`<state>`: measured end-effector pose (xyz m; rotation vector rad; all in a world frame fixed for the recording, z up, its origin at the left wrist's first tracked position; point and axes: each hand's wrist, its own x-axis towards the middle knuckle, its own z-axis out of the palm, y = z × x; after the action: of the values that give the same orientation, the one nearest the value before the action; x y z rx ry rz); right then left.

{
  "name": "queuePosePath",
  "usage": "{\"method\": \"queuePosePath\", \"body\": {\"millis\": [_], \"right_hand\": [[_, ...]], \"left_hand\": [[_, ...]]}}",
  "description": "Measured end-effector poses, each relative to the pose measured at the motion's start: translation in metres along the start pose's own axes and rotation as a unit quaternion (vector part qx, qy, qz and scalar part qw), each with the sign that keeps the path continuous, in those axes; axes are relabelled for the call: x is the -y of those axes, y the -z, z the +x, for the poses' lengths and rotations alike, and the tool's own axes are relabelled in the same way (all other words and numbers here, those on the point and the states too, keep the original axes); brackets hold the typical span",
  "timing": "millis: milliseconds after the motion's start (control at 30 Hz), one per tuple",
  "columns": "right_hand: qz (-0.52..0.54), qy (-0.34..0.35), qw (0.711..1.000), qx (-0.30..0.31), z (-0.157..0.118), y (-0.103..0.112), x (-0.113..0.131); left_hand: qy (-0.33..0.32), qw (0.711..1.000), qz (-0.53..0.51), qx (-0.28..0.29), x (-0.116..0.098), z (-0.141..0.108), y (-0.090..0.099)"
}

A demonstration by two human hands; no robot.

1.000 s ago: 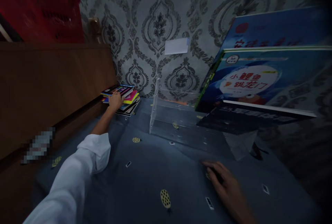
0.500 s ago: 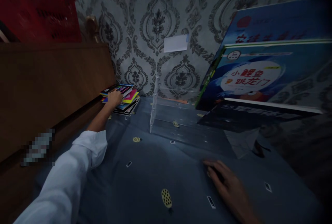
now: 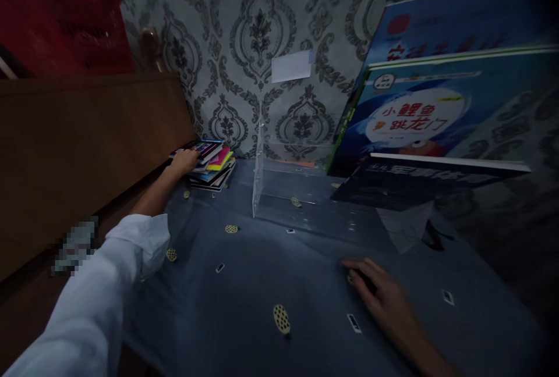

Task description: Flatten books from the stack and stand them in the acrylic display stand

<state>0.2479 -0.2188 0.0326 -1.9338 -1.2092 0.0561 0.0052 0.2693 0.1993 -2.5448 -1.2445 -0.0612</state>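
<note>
At the far left, my left hand (image 3: pixel 184 160) grips the left edge of the dark-covered book (image 3: pixel 208 149) on top of a small pile. Its fingertips are partly hidden. Below that book lie several more books (image 3: pixel 213 174) with pink, yellow and white edges. My right hand (image 3: pixel 375 290) rests on the blue cloth, loosely curled, with a gap between thumb and index finger and nothing in it. Ahead of it stands a clear tiered acrylic rack (image 3: pixel 258 173). On its right side, large picture books lean in rows, among them a blue one (image 3: pixel 410 109) and a dark one (image 3: pixel 428 182).
A blue cloth (image 3: pixel 244 301) with pineapple prints covers the surface. A wooden panel (image 3: pixel 96 132) rises on the left, with a red box (image 3: pixel 65 22) above it. Patterned wallpaper (image 3: pixel 262 22) closes off the back. A white label (image 3: pixel 292 66) shows above the rack.
My left hand has shifted slightly left, toward the edge of the book pile. My right hand stays in nearly the same place. The view has tilted a little.
</note>
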Motion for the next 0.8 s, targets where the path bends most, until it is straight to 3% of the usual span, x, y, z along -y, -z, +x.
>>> {"method": "queuePosePath", "body": {"millis": [367, 533, 800], "right_hand": [[0.016, 0.001, 1.000, 0.009, 0.004, 0.004, 0.006], [0.029, 0.002, 1.000, 0.001, 0.005, 0.003, 0.004], [0.027, -0.003, 1.000, -0.001, 0.005, 0.000, -0.006]], "left_hand": [[-0.159, 0.979, 0.109, 0.067, -0.016, 0.038, 0.019], [-0.183, 0.974, 0.118, 0.063, -0.018, 0.041, 0.017], [-0.181, 0.976, 0.120, 0.031, -0.010, 0.025, 0.010]]}}
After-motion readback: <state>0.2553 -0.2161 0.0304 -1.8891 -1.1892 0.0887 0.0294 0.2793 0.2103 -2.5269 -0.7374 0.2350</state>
